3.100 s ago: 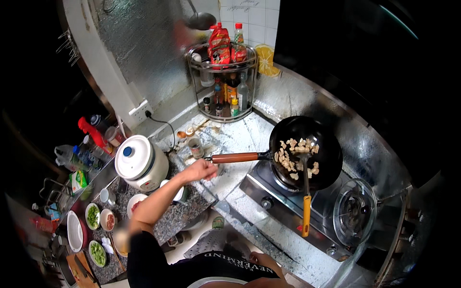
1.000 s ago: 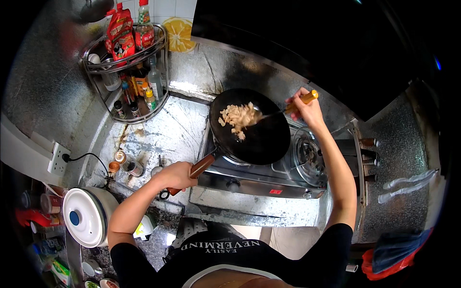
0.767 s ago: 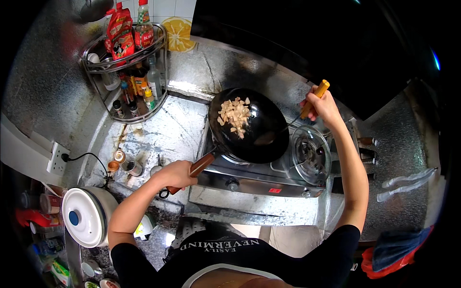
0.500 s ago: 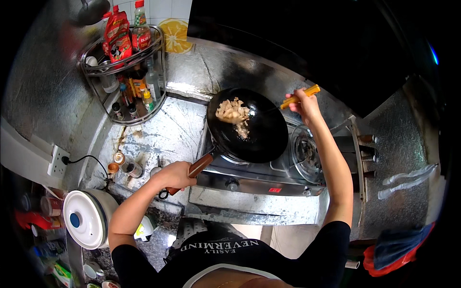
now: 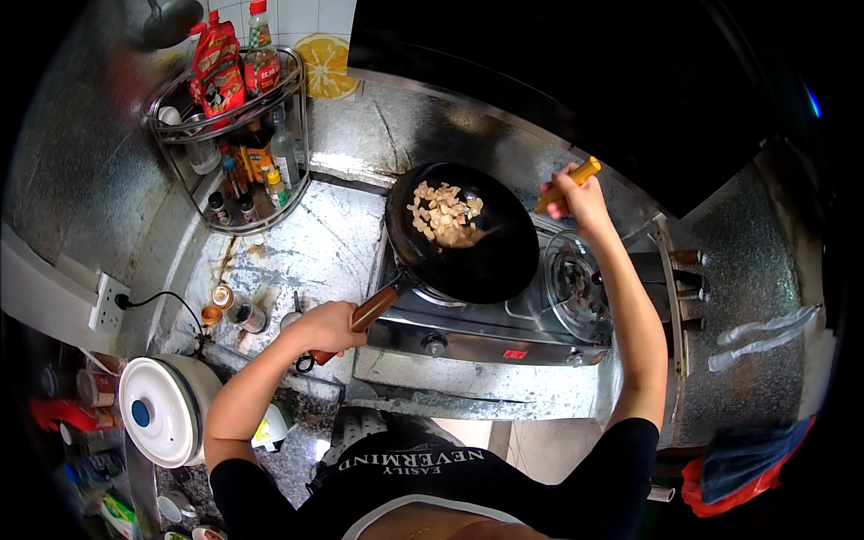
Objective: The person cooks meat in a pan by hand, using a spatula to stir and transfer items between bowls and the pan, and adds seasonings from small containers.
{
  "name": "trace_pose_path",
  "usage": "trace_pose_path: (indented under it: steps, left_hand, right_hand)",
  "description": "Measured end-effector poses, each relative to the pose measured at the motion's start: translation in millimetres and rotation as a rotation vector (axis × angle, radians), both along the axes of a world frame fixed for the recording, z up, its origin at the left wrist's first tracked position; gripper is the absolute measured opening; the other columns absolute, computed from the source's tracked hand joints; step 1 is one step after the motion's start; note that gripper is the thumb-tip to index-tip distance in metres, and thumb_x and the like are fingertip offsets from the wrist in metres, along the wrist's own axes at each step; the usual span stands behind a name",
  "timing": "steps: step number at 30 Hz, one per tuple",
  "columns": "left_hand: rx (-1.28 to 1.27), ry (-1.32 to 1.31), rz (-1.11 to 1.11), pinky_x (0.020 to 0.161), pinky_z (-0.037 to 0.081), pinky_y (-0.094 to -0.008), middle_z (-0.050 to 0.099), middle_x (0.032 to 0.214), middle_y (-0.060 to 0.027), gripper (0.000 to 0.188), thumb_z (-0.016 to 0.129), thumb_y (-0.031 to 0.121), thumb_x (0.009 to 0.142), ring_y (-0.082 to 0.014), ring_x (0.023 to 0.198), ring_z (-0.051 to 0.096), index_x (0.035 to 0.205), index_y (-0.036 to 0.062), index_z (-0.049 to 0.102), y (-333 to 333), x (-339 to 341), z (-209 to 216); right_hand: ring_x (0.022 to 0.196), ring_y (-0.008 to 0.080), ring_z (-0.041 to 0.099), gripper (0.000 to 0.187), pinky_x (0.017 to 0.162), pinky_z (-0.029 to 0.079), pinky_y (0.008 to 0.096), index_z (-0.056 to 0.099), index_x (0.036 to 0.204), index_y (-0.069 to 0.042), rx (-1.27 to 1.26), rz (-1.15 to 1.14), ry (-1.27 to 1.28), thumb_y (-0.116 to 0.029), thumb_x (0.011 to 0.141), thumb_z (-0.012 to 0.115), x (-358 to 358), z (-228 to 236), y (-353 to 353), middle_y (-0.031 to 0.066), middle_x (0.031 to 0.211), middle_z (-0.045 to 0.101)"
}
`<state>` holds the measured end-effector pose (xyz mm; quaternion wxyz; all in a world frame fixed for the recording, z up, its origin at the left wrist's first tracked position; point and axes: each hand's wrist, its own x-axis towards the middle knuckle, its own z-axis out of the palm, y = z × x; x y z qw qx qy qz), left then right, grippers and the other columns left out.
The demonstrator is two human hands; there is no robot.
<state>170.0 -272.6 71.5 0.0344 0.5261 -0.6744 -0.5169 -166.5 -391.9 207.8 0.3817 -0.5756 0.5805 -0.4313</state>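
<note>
A black wok sits on the stove, its wooden handle pointing toward me at the lower left. My left hand is closed round that handle. Pale, browned chopped pieces that look like meat lie in the wok's left half. Up at the right, my right hand grips the yellow handle of a spatula. Its thin shaft and blade are dark and blurred against the wok; the blade seems to be at the lower right edge of the pieces.
A glass lid lies on the stove's right side. At the back left corner stands a metal rack with bottles. Small jars and a white lidded pot are on the left. Knives hang at the right.
The pieces, heaped at the upper left before, are now spread out lower and wider in the wok. My right hand has shifted slightly right with the spatula. The left hand keeps its hold.
</note>
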Motion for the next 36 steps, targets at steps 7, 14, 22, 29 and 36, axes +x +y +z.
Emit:
trace_pose_path:
  steps: [7,14,22,29,36]
  left_hand:
    - [0.001,-0.002,0.008,0.046,0.046,-0.0282,0.056,0.057,-0.0092,0.024,0.057,0.017,0.066,-0.0163,0.048,0.058,0.079,-0.0018,0.051,0.2,1.9,-1.0]
    - [-0.005,-0.011,0.008,0.046,0.046,-0.0276,0.056,0.057,-0.0088,0.022,0.057,0.015,0.066,-0.0148,0.048,0.058,0.077,-0.0033,0.051,1.2,0.4,4.4]
    - [-0.022,-0.016,0.013,0.047,0.046,-0.028,0.056,0.057,-0.0086,0.025,0.059,0.017,0.066,-0.0159,0.047,0.057,0.079,-0.0023,0.052,1.2,1.1,1.2]
    - [-0.009,-0.027,0.022,0.048,0.045,-0.0284,0.055,0.056,-0.0087,0.027,0.059,0.019,0.067,-0.016,0.047,0.057,0.082,-0.0021,0.053,3.4,-1.4,2.1]
    - [-0.231,-0.143,0.052,0.062,0.046,-0.0334,0.059,0.071,-0.0124,0.038,0.065,0.034,0.069,-0.0222,0.065,0.059,0.088,0.0032,0.055,13.0,-0.8,5.5]
  right_hand:
    - [0.039,0.0095,0.049,0.009,0.038,0.044,0.0211,0.045,0.076,-0.001,-0.06,-0.116,0.073,-0.009,0.08,0.043,-13.8,25.1,3.5,0.0112,0.07,0.06]
    - [0.038,0.008,0.049,0.011,0.035,0.04,0.0182,0.044,0.075,-0.004,-0.037,-0.02,0.213,-0.012,0.082,0.045,-24.9,29.0,28.8,0.0105,0.07,0.059]
    - [0.036,0.0076,0.047,0.013,0.03,0.035,0.0165,0.041,0.077,-0.008,-0.014,-0.071,0.159,-0.018,0.085,0.044,-58.1,17.1,83.8,0.0093,0.07,0.059]
    - [0.037,0.0098,0.047,0.012,0.033,0.04,0.0198,0.038,0.078,-0.006,0.042,-0.099,-0.094,-0.014,0.085,0.043,-64.8,-46.9,112.3,0.013,0.077,0.059]
    - [0.045,0.0144,0.053,0.012,0.042,0.046,0.0238,0.039,0.081,-0.004,-0.09,-0.121,-0.357,-0.014,0.087,0.042,-62.3,-137.4,117.2,0.0168,0.087,0.058]
